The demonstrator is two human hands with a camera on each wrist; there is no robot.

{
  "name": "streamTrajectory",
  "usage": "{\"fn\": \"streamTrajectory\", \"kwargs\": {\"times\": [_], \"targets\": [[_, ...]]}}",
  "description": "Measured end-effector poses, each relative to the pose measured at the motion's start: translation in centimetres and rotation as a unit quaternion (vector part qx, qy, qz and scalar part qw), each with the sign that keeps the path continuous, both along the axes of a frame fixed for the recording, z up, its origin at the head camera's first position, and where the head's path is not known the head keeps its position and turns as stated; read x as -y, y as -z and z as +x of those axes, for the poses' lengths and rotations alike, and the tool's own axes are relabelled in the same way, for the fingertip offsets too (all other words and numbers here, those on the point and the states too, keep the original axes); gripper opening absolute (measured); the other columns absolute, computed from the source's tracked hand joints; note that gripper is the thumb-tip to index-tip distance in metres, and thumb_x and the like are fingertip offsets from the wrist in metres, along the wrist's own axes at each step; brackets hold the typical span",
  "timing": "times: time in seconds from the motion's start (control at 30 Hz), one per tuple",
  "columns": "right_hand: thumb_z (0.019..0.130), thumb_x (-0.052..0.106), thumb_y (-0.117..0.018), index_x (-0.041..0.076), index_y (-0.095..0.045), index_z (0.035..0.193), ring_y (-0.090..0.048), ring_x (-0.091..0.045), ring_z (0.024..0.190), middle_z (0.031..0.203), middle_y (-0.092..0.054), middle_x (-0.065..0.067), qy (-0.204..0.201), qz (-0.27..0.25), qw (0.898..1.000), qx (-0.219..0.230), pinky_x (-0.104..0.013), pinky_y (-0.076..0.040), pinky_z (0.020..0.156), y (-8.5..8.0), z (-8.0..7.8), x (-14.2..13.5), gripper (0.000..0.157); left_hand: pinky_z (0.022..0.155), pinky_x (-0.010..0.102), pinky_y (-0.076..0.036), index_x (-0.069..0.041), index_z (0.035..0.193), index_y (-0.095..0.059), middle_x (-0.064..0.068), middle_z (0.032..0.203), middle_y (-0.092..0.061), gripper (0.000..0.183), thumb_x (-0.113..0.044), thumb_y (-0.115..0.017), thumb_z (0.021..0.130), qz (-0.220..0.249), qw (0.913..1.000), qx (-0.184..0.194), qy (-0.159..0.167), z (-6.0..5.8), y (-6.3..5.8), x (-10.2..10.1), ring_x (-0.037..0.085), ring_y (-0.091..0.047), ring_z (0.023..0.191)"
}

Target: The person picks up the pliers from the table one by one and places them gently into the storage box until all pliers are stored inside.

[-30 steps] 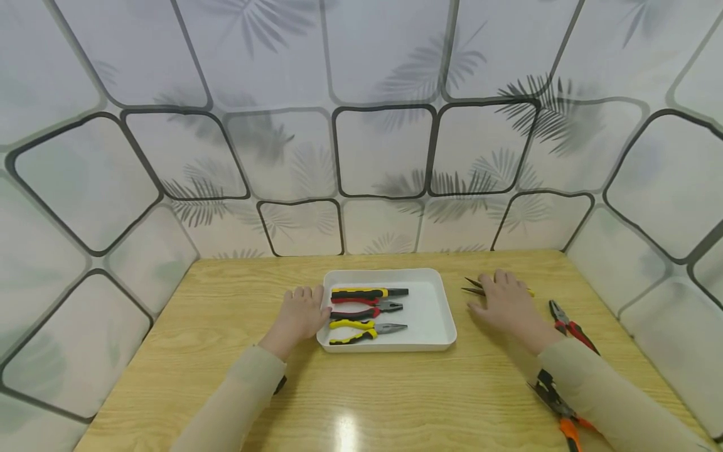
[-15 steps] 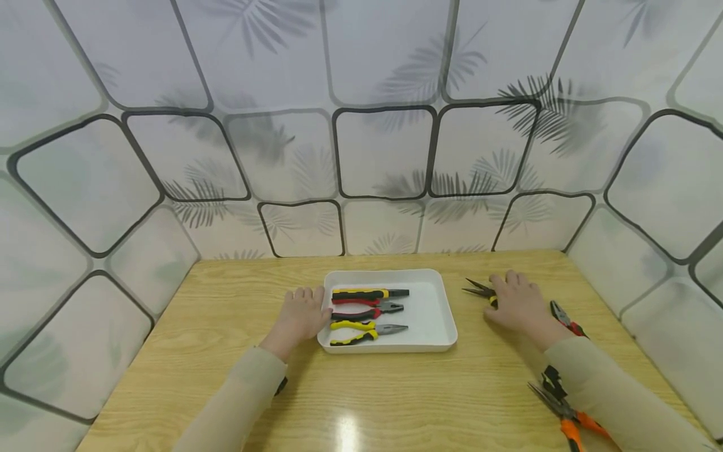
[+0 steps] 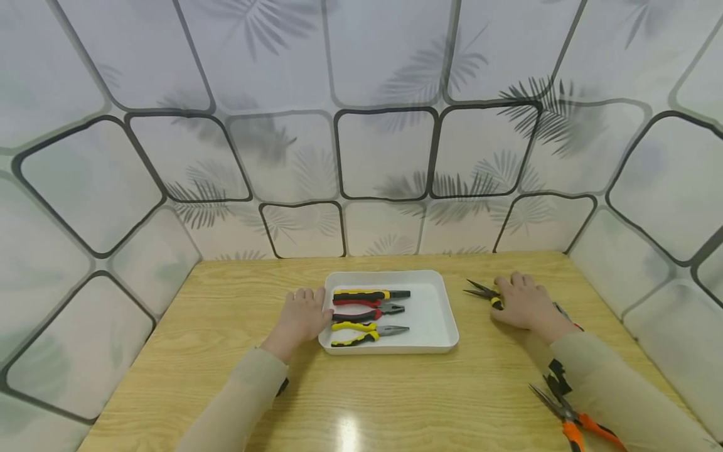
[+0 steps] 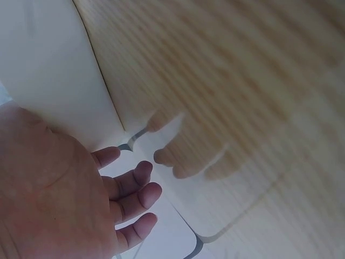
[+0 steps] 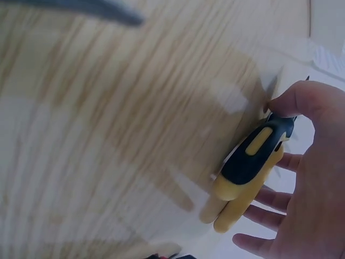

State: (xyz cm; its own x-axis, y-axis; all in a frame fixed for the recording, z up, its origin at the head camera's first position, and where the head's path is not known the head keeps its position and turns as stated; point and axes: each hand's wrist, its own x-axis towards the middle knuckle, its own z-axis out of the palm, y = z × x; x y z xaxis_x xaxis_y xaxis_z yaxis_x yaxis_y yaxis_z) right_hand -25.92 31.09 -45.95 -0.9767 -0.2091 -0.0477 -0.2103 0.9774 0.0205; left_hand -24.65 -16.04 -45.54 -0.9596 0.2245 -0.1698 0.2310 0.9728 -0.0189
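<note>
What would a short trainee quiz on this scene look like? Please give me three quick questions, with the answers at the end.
1. How many tools lie in the white tray?

2. True or false: the left grip is holding a tool.

3. Which tool is at the right grip?
A. Orange-handled pliers
B. Yellow-and-black pliers
C. Red-handled pliers

Key:
1. Three.
2. False; it is at the tray's left edge, with no tool in it.
3. B.
</note>
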Motion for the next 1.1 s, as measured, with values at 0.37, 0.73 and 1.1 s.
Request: {"fn": "streamTrajectory", "kwargs": {"times": [0.37,0.73,1.1], "targets": [[0.094,0.046,-0.066,-0.001,-0.049,0.145,-0.051,-0.058,0.119,0.127,-0.051,-0.037,0.002,-0.002,1.0,0.014,-0.072,-0.049,0.086,0.0,-0.1,-0.4,0.072,0.12,0.062,-0.035,-0.003,0.155,-0.038,0.027,0.147,-0.054,0.062,-0.046,-0.044,0.111,-0.003,1.0,0.009,-0.003,0.1,0.1,-0.1,0.045,-0.048,0.143],[0.093,0.049,-0.064,-0.002,-0.048,0.145,-0.049,-0.06,0.124,0.13,-0.051,-0.038,-0.003,-0.008,1.0,0.026,-0.073,-0.048,0.09,0.3,-0.5,-0.7,0.075,0.121,0.062,-0.033,-0.003,0.16,-0.036,0.027,0.147,-0.053,0.065,-0.045,-0.045,0.111,0.004,1.0,0.003,-0.005,-0.1,0.3,-0.1,0.044,-0.047,0.143],[0.093,0.049,-0.06,-0.003,-0.049,0.145,-0.05,-0.059,0.122,0.13,-0.051,-0.039,-0.005,-0.009,1.0,0.018,-0.075,-0.047,0.087,1.2,-1.0,-1.2,0.074,0.116,0.059,-0.038,-0.004,0.156,-0.041,0.024,0.137,-0.056,0.061,-0.043,-0.049,0.11,-0.002,0.9999,-0.009,-0.006,0.0,0.0,-0.2,0.042,-0.05,0.136]]}}
